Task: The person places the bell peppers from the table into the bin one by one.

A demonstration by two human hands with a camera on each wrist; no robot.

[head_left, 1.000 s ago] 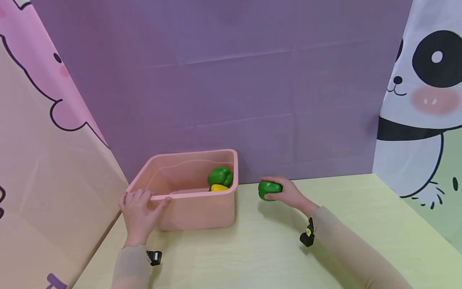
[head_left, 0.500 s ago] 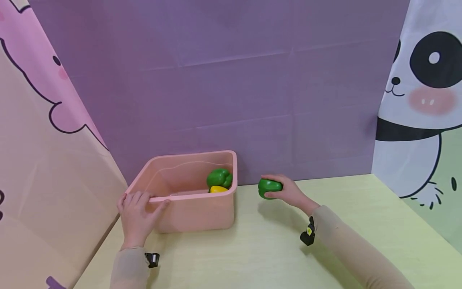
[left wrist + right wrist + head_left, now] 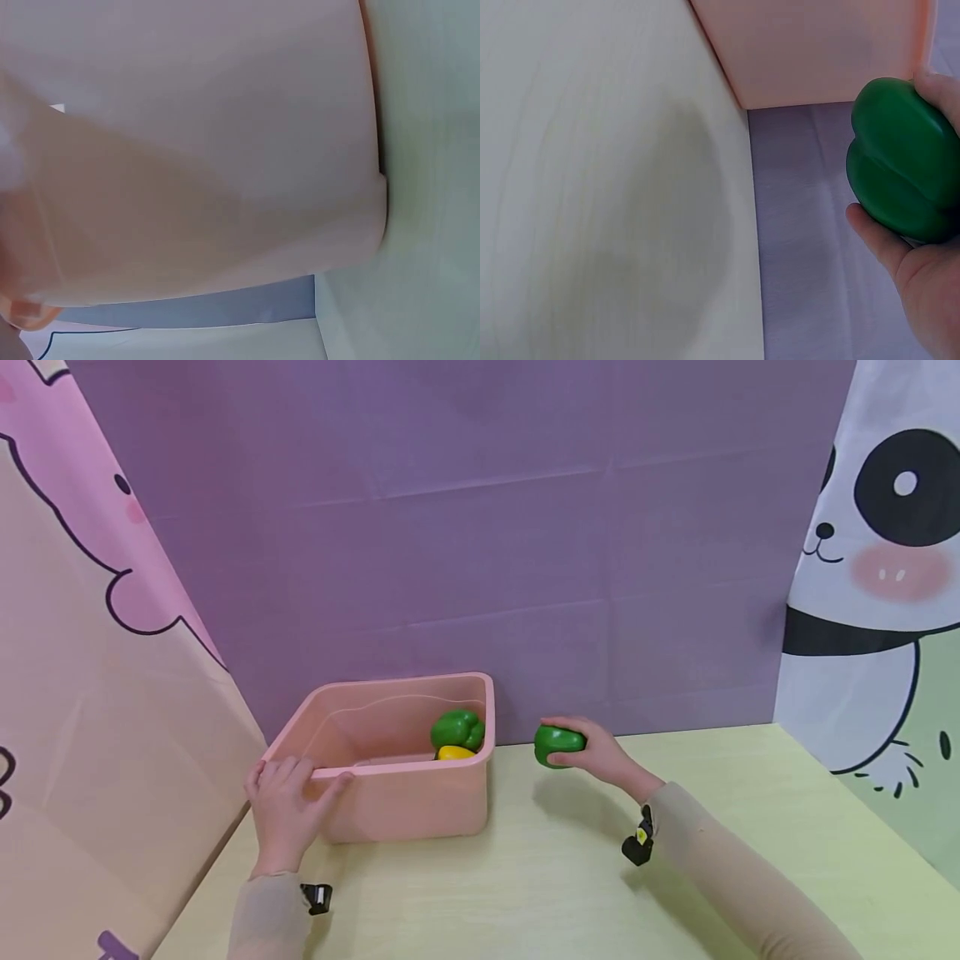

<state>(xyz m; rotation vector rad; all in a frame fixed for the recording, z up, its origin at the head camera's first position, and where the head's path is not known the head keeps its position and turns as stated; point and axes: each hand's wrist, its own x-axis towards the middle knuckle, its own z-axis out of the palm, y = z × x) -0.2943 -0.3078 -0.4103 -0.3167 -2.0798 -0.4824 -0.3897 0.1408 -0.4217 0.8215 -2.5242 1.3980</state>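
Note:
A pink plastic bin (image 3: 408,802) stands at the back left of the table. My left hand (image 3: 283,814) grips its near rim at the left corner, fingers over the edge and thumb along the outside wall. In the left wrist view the bin's outer wall (image 3: 225,165) fills most of the picture. To the right of the bin, my right hand (image 3: 600,753) holds a green bell pepper (image 3: 557,745) between thumb and fingers, raised over the table with a shadow below. Inside the bin, at its right end, lie another green bell pepper (image 3: 456,729) and something yellow (image 3: 454,752), partly hidden by the rim.
The pale wooden table (image 3: 540,893) runs back to a purple cloth (image 3: 480,527) close behind the bin. Printed cloths flank it, with a panda (image 3: 892,568) at right and a pink figure (image 3: 90,502) at left. Each wrist wears a small black camera (image 3: 638,842).
My right hand has raised the green bell pepper very slightly. The left hand keeps its grip on the bin's rim, and the bin stays in place.

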